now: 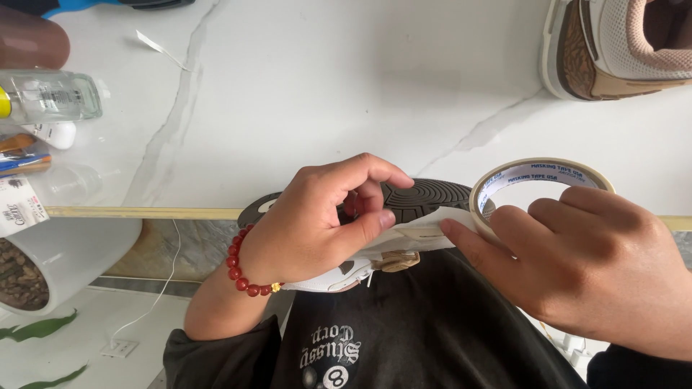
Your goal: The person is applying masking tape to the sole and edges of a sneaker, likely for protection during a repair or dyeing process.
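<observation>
A white sneaker (425, 202) lies sole-up at the table's near edge, its dark ridged sole facing me. My left hand (317, 223), with a red bead bracelet on the wrist, grips the shoe around its middle, thumb pressed on the white sidewall. My right hand (591, 266) holds a roll of cream masking tape (537, 173) against the shoe's right end, with a strip of tape (454, 216) running from the roll along the sidewall under my index finger.
A second sneaker (613, 47), white, tan and brown, sits at the far right of the white marble table (324, 94). A clear bottle (50, 95), pens and small containers crowd the left edge. A white plant pot (65, 259) stands below left.
</observation>
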